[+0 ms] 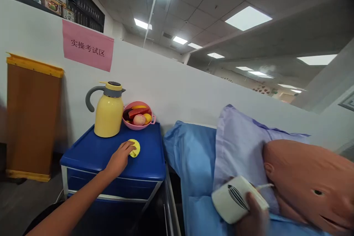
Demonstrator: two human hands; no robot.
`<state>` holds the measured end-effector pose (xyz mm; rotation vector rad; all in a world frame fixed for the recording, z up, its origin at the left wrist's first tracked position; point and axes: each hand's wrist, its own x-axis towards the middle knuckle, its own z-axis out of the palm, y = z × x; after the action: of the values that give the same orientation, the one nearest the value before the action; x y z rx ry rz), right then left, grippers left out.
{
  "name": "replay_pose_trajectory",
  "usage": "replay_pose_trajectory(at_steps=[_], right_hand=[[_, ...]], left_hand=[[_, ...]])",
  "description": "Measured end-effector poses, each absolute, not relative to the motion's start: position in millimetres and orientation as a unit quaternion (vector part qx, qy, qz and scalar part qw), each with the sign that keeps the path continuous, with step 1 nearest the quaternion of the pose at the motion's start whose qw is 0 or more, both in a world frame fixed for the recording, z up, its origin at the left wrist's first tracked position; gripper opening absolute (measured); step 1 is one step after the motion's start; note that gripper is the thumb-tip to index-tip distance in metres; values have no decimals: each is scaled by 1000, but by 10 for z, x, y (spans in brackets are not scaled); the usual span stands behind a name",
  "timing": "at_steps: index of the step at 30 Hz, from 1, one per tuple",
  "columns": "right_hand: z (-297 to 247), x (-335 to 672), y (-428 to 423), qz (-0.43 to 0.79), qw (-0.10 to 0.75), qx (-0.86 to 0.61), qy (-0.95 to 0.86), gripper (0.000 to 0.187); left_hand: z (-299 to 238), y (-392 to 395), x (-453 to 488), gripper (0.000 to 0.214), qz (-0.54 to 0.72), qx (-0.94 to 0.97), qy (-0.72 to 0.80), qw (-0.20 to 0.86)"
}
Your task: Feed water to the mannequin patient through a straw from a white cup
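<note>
1. Right hand (253, 212) is a blur; we lose its lower part at the bottom edge.
2. Its fingers hide part of the white cup with black striped print (229, 202).
3. Left hand (121, 156) covers part of the small fuzzy yellow cloth (136, 150).
4. Right edge crops the smooth bald tan mannequin head (298, 166) on us.

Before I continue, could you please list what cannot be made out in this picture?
In the head view:
1. White cup: inside hidden by its wall.
2. Right hand: blurred, cut off by the bottom edge.
3. Yellow cloth: partly covered by the left hand.
4. Manikin head: cut off by the right edge.
5. Shelf packages: print too small.
</note>
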<state>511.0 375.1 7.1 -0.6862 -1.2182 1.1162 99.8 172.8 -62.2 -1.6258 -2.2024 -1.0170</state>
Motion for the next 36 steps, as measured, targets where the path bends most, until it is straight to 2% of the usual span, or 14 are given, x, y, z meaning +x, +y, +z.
replay_pose_trajectory(at_steps=[4,8,15,29,36], right_hand=[[18,3943,3538,545,583,-299,-523,58],[-145,3018,3428,492,543,-315,-604,60],[-381,1942,3494,389,592,-368,-602,68],[-519,1601,3665,353,579,-346,-649,77],[-504,1598,3666,384,564,-331,-652,80]], left_hand=[[-646,1796,728,58,-287,-562,-774,54],[-678,1907,738,50,-244,-522,-814,70],[-745,1991,771,44,-244,-501,-826,87],[-682,1992,756,46,-242,-506,-825,77],[-698,2009,802,47,-233,-491,-833,101]])
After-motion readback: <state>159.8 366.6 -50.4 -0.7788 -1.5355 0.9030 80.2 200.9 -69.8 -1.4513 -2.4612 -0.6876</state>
